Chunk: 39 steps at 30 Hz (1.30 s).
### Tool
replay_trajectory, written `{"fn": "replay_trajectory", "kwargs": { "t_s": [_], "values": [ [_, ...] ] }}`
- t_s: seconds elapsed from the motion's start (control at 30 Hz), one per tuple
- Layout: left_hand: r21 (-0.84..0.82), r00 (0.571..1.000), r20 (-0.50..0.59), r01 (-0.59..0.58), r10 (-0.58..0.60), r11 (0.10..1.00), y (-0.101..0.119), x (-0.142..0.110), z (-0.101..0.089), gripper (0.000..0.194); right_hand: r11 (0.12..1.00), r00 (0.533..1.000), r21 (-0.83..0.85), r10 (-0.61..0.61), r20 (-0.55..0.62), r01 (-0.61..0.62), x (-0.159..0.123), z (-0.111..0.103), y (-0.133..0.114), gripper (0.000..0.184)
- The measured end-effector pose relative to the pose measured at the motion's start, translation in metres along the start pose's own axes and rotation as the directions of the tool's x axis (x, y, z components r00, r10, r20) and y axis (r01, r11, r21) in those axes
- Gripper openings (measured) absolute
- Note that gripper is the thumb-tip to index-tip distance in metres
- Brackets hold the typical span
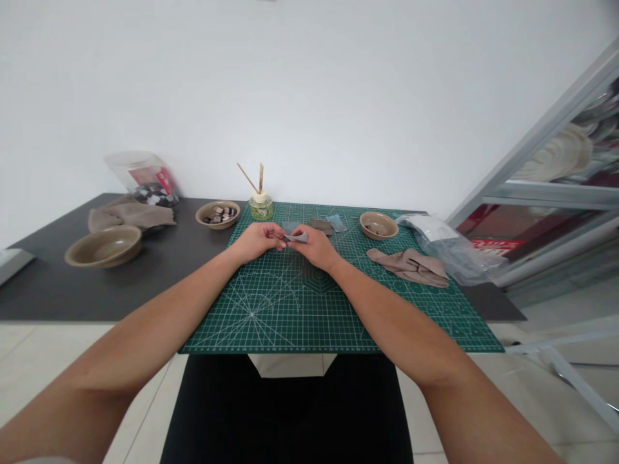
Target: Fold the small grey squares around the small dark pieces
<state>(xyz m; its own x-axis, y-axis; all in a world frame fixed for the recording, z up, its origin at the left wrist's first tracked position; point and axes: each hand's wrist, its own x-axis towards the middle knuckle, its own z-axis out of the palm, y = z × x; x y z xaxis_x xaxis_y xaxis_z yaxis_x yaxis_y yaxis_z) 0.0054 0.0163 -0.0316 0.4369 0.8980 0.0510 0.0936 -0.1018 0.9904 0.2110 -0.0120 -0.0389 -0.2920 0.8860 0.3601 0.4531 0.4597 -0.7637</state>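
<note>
Over the green cutting mat [271, 296], my two hands meet with a small, thin, bent grey piece [296, 238] between them. Whether it is cloth or paper I cannot tell. My right hand [316, 247] pinches it between thumb and fingers. My left hand [261, 240] has its fingertips closed at the piece's left end; anything smaller in them is hidden. Just beyond the hands, a flat brown square [321, 226] and a small light-blue packet [337, 223] lie on the mat.
On the right are a bowl [379, 225] with small pieces, a brown cloth [411, 265] and a clear plastic bag [447, 248]. Leftward stand a jar with sticks [262, 207], a bowl of dark and light pieces [218, 215], a larger bowl [104, 247] and another cloth [128, 214].
</note>
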Motion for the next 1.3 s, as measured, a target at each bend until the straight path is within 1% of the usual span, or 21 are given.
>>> {"fn": "replay_trajectory", "kwargs": {
  "t_s": [0.07, 0.27, 0.43, 0.53, 0.7, 0.83, 1.03, 1.3],
  "values": [
    [-0.03, 1.0, -0.007, 0.026, -0.026, 0.999, 0.001, -0.0006, 0.0008, 0.026, 1.0, 1.0, -0.009, 0.01, -0.003, -0.01, 0.0003, 0.0004, 0.0006, 0.021],
    [-0.036, 0.999, -0.028, 0.015, -0.017, 0.999, 0.0033, -0.002, 0.0018, 0.027, 1.0, 1.0, -0.025, -0.002, 0.005, 0.002, 0.0001, 0.0024, -0.0002, 0.017],
    [-0.005, 1.0, -0.021, 0.006, -0.006, 1.0, 0.0007, -0.0001, 0.0005, 0.027, 0.999, 1.0, -0.041, -0.004, 0.015, 0.004, 0.0004, 0.0034, 0.0025, 0.017],
    [0.016, 1.0, -0.021, 0.023, -0.023, 1.0, -0.0007, 0.0008, -0.0001, 0.029, 0.998, 1.0, -0.058, -0.009, 0.004, 0.009, 0.0007, 0.0032, 0.0046, 0.017],
    [-0.002, 0.999, -0.018, 0.03, -0.03, 1.0, -0.0009, 0.0008, -0.0004, 0.032, 0.998, 1.0, -0.069, -0.015, -0.01, 0.014, 0.0005, 0.0041, 0.0059, 0.018],
    [-0.016, 0.999, -0.02, 0.032, -0.032, 0.999, -0.0005, 0.0006, -0.0003, 0.031, 0.998, 0.999, -0.039, -0.043, -0.028, 0.041, 0.0008, 0.0064, 0.0067, 0.016],
    [0.003, 0.999, -0.009, 0.032, -0.032, 0.999, -0.0007, 0.0008, -0.0008, 0.031, 0.996, 0.997, -0.047, -0.072, 0.006, 0.073, 0.0008, 0.0053, 0.0069, 0.016],
    [-0.003, 1.0, -0.007, 0.03, -0.03, 1.0, -0.0024, 0.0011, -0.0021, 0.03, 0.995, 0.997, -0.053, -0.081, 0.0, 0.081, 0.001, 0.0057, 0.0068, 0.017]
  ]
}}
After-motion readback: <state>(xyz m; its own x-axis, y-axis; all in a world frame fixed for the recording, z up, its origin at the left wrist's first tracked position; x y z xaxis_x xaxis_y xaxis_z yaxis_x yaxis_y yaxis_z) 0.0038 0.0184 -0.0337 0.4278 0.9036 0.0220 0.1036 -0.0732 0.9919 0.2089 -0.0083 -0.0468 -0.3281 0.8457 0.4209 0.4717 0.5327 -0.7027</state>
